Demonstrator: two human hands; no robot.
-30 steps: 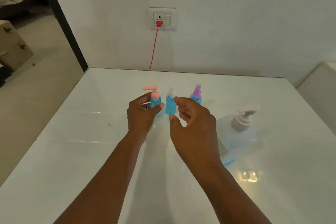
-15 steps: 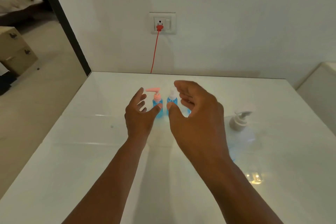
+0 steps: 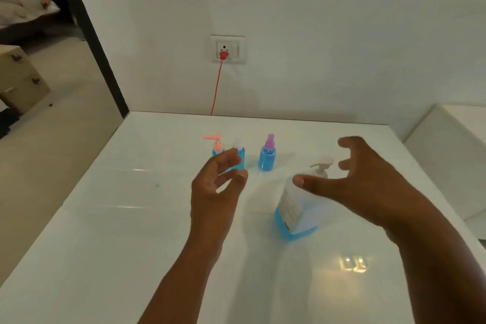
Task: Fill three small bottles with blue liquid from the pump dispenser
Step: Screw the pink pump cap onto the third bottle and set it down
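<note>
On the white table (image 3: 110, 218) we see three small blue-filled bottles (image 3: 267, 157) in a row. Our left hand (image 3: 214, 187) hovers before them, fingers loose, empty. Right hand (image 3: 368, 187) spreads wide above the pump dispenser (image 3: 295, 208), gripping nothing.

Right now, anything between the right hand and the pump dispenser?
Nothing visible. The right hand hovers open just above and right of the pump dispenser, thumb over its shoulder, fingers spread past the pump head. The three small bottles stand farther back, to the left, out of that path.
</note>
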